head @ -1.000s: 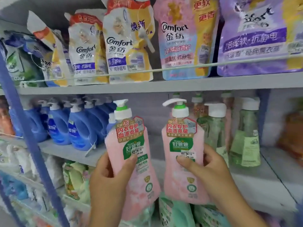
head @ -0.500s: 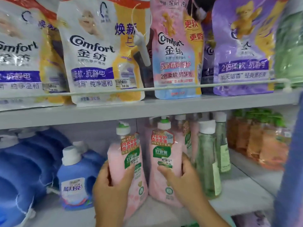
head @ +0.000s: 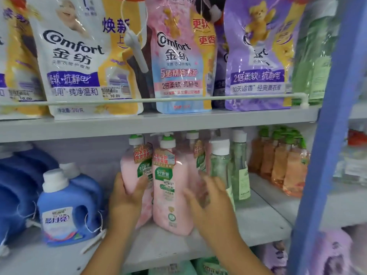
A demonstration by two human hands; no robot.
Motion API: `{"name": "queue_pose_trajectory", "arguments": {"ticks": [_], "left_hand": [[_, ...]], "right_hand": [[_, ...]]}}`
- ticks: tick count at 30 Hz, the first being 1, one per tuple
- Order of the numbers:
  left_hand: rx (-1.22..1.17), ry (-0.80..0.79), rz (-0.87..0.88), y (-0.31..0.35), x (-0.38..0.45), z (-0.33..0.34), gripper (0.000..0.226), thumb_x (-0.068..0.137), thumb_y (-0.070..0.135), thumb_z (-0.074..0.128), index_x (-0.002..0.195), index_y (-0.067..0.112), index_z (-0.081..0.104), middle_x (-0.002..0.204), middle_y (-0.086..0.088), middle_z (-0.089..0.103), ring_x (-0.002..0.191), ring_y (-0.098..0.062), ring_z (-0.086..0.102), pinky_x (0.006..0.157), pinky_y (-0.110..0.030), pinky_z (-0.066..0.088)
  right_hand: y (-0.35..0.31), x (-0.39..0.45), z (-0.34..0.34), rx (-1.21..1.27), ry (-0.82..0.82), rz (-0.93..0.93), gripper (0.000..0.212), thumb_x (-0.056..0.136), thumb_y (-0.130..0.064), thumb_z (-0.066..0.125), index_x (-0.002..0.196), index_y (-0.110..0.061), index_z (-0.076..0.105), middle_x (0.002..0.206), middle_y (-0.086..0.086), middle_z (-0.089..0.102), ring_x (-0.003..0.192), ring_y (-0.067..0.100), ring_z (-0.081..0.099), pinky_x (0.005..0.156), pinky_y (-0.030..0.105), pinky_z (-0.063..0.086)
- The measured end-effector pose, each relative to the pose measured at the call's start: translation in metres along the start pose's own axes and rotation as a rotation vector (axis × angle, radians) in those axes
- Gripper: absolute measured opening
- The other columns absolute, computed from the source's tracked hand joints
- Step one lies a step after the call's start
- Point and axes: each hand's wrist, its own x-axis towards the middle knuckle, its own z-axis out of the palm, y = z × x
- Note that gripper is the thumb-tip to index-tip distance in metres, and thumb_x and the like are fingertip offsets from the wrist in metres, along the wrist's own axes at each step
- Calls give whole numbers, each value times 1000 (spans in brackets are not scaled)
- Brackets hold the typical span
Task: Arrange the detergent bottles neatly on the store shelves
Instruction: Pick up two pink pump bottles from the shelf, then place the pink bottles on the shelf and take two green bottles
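Observation:
Two pink pump bottles stand side by side on the grey middle shelf (head: pixel 162 247). My left hand (head: pixel 127 197) grips the left pink bottle (head: pixel 132 171), thumb across its front, and holds it slightly tilted against its neighbour. The right pink bottle (head: pixel 170 193) stands upright on the shelf. My right hand (head: pixel 210 199) is blurred, fingers spread, just right of that bottle and off its front. More pink bottles (head: pixel 198 155) stand behind.
Clear green pump bottles (head: pixel 238 171) stand right of the pink ones, orange bottles (head: pixel 286 165) further right. Blue detergent jugs (head: pixel 67 207) fill the left. Comfort refill pouches (head: pixel 178 56) line the upper shelf behind a rail. A blue upright post (head: pixel 325 155) crosses the right.
The view moved closer. Both pink bottles went further onto the shelf. My right hand let go of the right bottle and drew back to the right; my left hand keeps its grip.

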Motion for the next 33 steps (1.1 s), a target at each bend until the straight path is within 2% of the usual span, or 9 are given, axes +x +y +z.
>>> {"name": "queue_pose_trajectory", "arguments": {"ticks": [5, 8, 13, 16, 19, 23, 27, 30, 33], "left_hand": [[259, 417, 363, 19, -46, 1, 36, 94, 41, 56, 119, 16, 62, 112, -8, 60, 105, -32, 55, 91, -35, 42], [50, 140, 523, 58, -110, 48, 17, 95, 36, 59, 112, 35, 59, 114, 19, 58, 104, -8, 60, 90, -15, 43], [85, -231, 69, 94, -129, 133, 70, 87, 55, 74, 147, 37, 43, 141, 16, 58, 130, -5, 56, 108, -33, 49], [209, -265, -20, 88, -116, 155, 60, 85, 46, 81, 136, 31, 52, 122, 10, 70, 116, -14, 67, 98, -37, 55], [163, -266, -62, 78, -124, 147, 45, 81, 50, 82, 117, 52, 55, 104, 31, 71, 98, 11, 67, 80, -15, 53], [156, -192, -32, 80, -157, 106, 65, 67, 82, 69, 127, 67, 48, 113, 41, 67, 101, 16, 64, 87, -27, 56], [72, -50, -35, 84, -173, 36, 69, 63, 68, 81, 127, 55, 60, 108, 25, 76, 96, 3, 73, 81, -30, 60], [136, 138, -17, 83, -159, -19, 61, 65, 65, 87, 120, 53, 64, 103, 25, 77, 93, 2, 74, 78, -23, 60], [251, 277, -36, 69, -135, -63, 47, 73, 57, 83, 115, 47, 65, 96, 26, 76, 91, -2, 72, 87, -45, 60]], "right_hand": [[57, 41, -71, 347, 329, 128, 11, 92, -44, 63, 103, -41, 64, 101, -13, 65, 91, 3, 65, 74, 11, 49], [96, 85, -73, 306, 254, 297, 16, 93, -31, 74, 106, -33, 64, 107, -3, 64, 93, 14, 63, 80, 26, 48], [122, 119, -54, 218, 29, 374, 35, 88, -29, 80, 116, -13, 66, 101, 1, 70, 98, 24, 68, 73, 25, 46], [126, 106, -54, 245, 57, 304, 22, 88, -26, 78, 105, -23, 64, 91, -9, 71, 92, 20, 71, 59, 12, 44], [115, 81, -64, 264, 24, 312, 40, 89, -41, 74, 125, -30, 63, 116, -8, 72, 106, 19, 69, 80, 29, 56], [93, 46, -84, 372, -25, 222, 28, 85, -41, 80, 111, -39, 68, 99, -19, 75, 94, 1, 70, 77, 30, 54], [49, 12, -90, 466, -156, 109, 32, 82, -47, 80, 107, -59, 64, 100, -37, 70, 91, -18, 64, 73, 15, 50], [13, -7, -72, 556, -300, 81, 55, 76, -60, 79, 127, -54, 60, 121, -30, 70, 111, -7, 64, 95, 30, 55], [-21, -23, -38, 624, -426, 57, 48, 78, -54, 75, 124, -51, 62, 119, -25, 71, 112, -1, 67, 98, 38, 55]]}}
